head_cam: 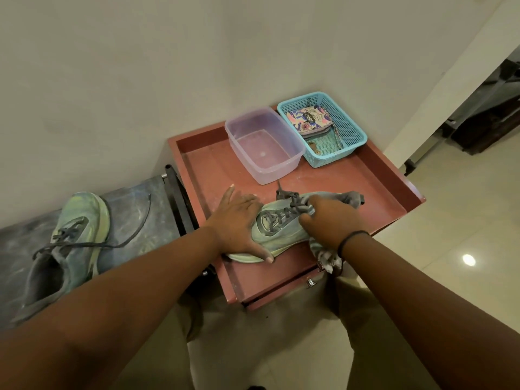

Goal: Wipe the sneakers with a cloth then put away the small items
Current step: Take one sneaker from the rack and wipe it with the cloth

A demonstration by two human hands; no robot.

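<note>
Wiping is under way on one sneaker (277,230), which lies on its side on a red tray-topped cabinet (374,175), just below the centre of the view. The left hand (239,225) lies flat with fingers spread, pressing the toe end down, thumb against the pale sole. The right hand (330,220) is curled over a grey cloth (326,256), gripping it against the laced upper; one end of the cloth hangs at 5 o'clock from the hand, and another grey bunch shows at 1 o'clock from it, though whether that is cloth or the shoe's collar cannot be told. The sneaker is mint green, its grey laces loose and trailing toward 12 o'clock, with greyish smudges on its side, so by the look of it cleaning is not finished. A second sneaker (71,243) rests upright on a grey bench (135,209) at 9 o'clock, well apart from both hands; it looks dusty and probably unwiped. At 12 o'clock from the shoe stands a clear plastic box (292,152), and just beside that, at 1 o'clock, a blue basket (353,122) holding a patterned pouch (308,121) and what may be keys. Judging by this, some small items are already stowed; any remaining ones are out of sight.
</note>
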